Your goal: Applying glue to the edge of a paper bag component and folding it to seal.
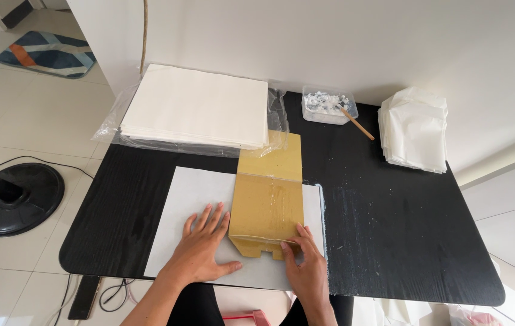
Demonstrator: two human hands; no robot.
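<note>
A white paper sheet (191, 199) lies on the black table (390, 223) near its front edge. A tan cardboard piece (267, 199), shiny as if covered by clear film, rests on top of the sheet and reaches toward the back. My left hand (201, 249) lies flat on the white sheet, fingers spread, its fingertips touching the cardboard's left edge. My right hand (307, 268) presses on the cardboard's lower right corner, where the notched front edge sits.
A thick stack of white paper (197, 105) on clear plastic wrap sits at the back left. A clear tub with white paste and a wooden stick (328, 105) stands at the back. Folded white sheets (415, 128) lie at the back right. A fan base (16, 199) stands on the floor, left.
</note>
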